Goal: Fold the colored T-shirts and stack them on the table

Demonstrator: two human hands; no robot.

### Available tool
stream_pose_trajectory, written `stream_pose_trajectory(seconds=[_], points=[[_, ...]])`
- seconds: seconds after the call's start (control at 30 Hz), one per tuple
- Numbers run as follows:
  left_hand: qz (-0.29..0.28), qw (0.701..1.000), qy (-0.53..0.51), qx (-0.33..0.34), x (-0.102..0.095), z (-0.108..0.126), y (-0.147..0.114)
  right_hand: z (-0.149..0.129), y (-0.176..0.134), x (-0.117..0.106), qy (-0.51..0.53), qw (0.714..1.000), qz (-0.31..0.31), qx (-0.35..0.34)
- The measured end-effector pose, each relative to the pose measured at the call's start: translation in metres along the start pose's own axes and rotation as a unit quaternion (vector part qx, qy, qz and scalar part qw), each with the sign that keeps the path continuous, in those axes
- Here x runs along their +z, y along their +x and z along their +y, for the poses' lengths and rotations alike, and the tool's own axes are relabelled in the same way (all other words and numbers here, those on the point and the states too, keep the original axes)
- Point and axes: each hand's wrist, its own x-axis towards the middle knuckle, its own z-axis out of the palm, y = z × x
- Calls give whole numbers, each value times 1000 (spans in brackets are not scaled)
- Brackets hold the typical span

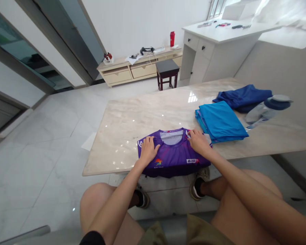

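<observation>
A purple jersey [177,154] with printed logos lies at the near edge of the marble-patterned table, its collar facing away from me and its lower part hanging over the edge. My left hand [148,150] is on the left shoulder, its fingers curled over the cloth and the thumb toward the collar. At the other shoulder, my right hand [198,141] grips the fabric beside the neckline. Small creases run between the left thumb and fingers. Just right of the jersey sits a folded stack of bright blue clothing [221,120].
A dark blue garment [244,97] and a clear water bottle [266,109] stand at the right of the table [132,115]. Beyond it are a dark stool [167,68], a low cabinet [117,75] and a white desk [209,58]. My knees are below the near edge.
</observation>
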Motion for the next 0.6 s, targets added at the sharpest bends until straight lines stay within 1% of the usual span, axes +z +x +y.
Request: stream_pose_trajectory(seconds=[0.1,0.17,0.23,0.27,0.33,0.4,0.43,0.47,0.5,0.6], points=[[28,998,46,-41,4,-8,17,16,9,1,-14,998,24,65],[25,996,57,-58,2,-16,19,24,16,2,-11,996,12,82],[14,995,70,-64,-1,-24,13,25,21,3,-5,995,-22,96],[10,996,71,-54,-2,-26,8,23,23,3,-3,994,-41,103],[10,998,60,-7,-2,-26,-6,15,24,1,-8,992,-65,108],[11,998,46,47,-1,-24,-22,3,20,-2,-17,994,-63,91],[8,997,45,59,-1,-23,-29,-4,16,-3,-19,995,-55,77],[4,997,47,53,-3,-24,-36,-10,12,-5,-19,997,-47,64],[-1,998,51,29,-6,-26,-42,-16,7,-8,-18,997,-40,56],[9,993,65,-96,-25,-42,-62,-29,-8,-16,-13,998,-29,57]])
